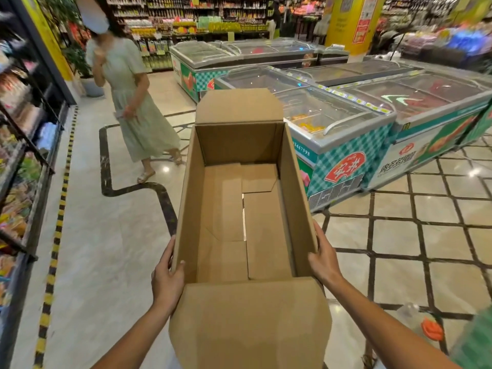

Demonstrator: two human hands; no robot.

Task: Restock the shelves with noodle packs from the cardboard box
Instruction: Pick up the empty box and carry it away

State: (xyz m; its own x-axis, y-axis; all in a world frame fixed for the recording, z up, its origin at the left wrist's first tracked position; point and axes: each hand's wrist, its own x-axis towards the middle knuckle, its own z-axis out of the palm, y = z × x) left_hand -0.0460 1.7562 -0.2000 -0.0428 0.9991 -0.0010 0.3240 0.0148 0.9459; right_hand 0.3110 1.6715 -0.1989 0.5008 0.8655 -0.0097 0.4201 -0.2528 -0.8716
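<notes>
I hold a long brown cardboard box (292,187) out in front of me, above the shop floor. Its top flaps stand open and its inside is bare, with no noodle packs in it. My left hand (166,275) grips the left wall near the close end, thumb over the rim. My right hand (323,258) clasps the right wall opposite. The shelves (24,166) with coloured packets run along the left edge, blurred.
A person in a pale green dress (133,107) walks in the aisle ahead on the left. Glass-topped chest freezers (346,129) stand ahead and to the right. A plastic jug with an orange cap (428,326) sits on the tiled floor at lower right.
</notes>
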